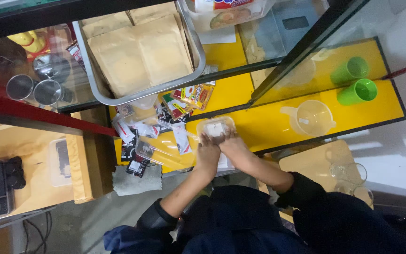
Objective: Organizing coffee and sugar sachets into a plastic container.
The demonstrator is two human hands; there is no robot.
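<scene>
Pressing with both hands, left hand [207, 151] and right hand [233, 146], fingers curled close together on near edge of clear plastic container [216, 127] with white pieces, on yellow counter [269, 127]; beyond, clear jug [310, 117], green cups [357, 80].

Both hands sit close together out in front, nearly touching at the thumbs; left hand [207, 149] is palm down with fingers pointing forward and slightly curled; right hand [233, 145] angles in beside it, fingers bent; both forearms are bare, dark sleeves pushed up near the elbows, arms converging from either side.
</scene>
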